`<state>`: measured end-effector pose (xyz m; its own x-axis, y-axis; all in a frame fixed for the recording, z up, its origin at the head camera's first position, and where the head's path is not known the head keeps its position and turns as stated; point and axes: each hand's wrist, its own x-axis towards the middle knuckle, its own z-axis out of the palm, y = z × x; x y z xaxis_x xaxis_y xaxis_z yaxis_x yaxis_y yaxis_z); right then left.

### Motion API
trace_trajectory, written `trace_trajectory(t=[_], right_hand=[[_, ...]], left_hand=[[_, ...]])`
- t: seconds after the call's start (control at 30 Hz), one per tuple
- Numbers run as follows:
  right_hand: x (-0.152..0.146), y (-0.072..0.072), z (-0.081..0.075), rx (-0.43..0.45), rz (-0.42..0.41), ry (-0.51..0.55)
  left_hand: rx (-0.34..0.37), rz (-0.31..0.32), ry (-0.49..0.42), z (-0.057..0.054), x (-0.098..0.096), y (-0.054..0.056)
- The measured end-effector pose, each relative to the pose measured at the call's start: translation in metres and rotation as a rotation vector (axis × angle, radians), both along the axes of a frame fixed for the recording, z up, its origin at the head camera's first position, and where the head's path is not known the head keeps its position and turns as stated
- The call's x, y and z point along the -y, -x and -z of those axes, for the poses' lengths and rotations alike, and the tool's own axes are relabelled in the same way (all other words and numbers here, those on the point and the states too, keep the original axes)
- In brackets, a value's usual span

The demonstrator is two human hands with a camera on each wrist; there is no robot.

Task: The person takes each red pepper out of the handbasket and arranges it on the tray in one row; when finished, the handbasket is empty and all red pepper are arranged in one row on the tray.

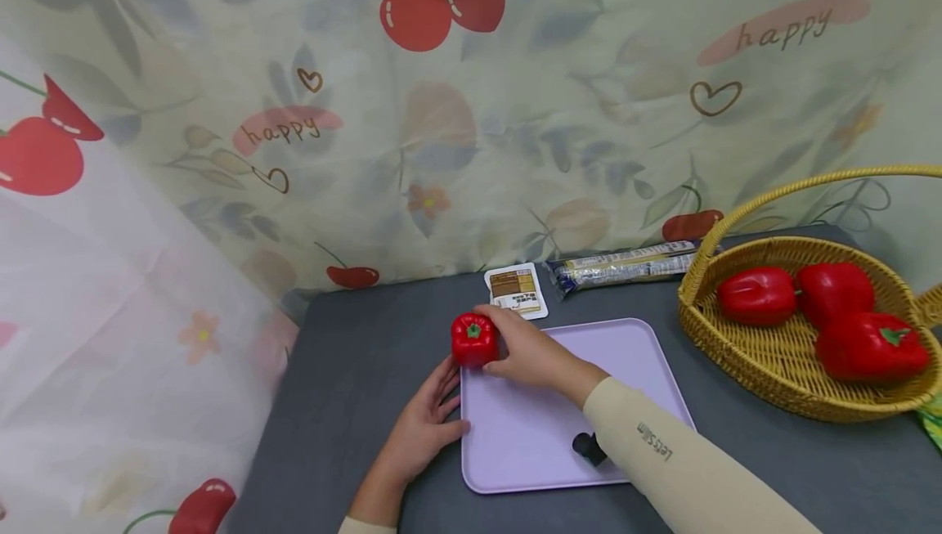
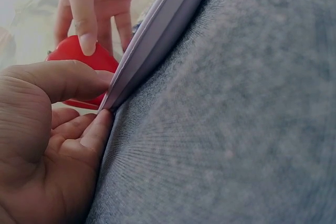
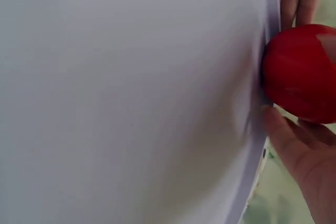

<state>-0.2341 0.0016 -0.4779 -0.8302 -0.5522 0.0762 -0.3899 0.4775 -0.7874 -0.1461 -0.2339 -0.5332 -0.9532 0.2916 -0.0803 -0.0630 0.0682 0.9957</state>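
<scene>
Since its stem (image 1: 474, 329) faces up toward the head camera, the red bell pepper (image 1: 471, 347) is seen from the top, at the far end of the lilac tray's (image 1: 530, 440) left side, overlapping the rim. Whether it rests on that rim or is held just above it, cannot tell.

Grip: right hand (image 1: 533, 356) holds the pepper from its right, thumb on the near side, fingers on the far side. Left hand (image 1: 421, 434) grasps nothing as far as seen; its extended fingers lie along the tray's left edge, thumb at the rim. Pressure on the tray not determinable.

Handling (judged): glossy, smooth skin, so probably slippery if wet; body looks stiff, likely light for its bulk, and apt to dent or crack under a hard squeeze. Best hold is around the broad lobes, thumb opposed to fingers, leaving the short stem alone.

Surroundings: a small black object (image 1: 586, 447) on the tray, next to the right sleeve (image 1: 662, 454); a flat white-and-brown packet (image 1: 517, 290) just beyond the tray; long wrapped packages (image 1: 625, 266) by the patterned curtain (image 1: 515, 182). To the right, a wicker basket (image 1: 773, 400) bears three more red peppers (image 1: 871, 350). Dark grey cloth (image 1: 353, 379) beneath.
</scene>
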Motion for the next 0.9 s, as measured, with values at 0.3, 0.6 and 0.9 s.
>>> trace_trajectory(t=[0.3,0.6,0.9], right_hand=[[-0.017,-0.008,-0.007,0.021,-0.010,-0.020],[-0.050,-0.024,-0.021,0.057,0.035,0.079],[-0.091,-0.043,-0.032,-0.043,0.102,0.154]], left_hand=[[-0.005,-0.010,0.004,0.001,-0.001,0.001],[0.008,-0.036,0.028,0.002,-0.001,-0.002],[0.026,-0.036,0.024,0.002,0.000,0.000]])
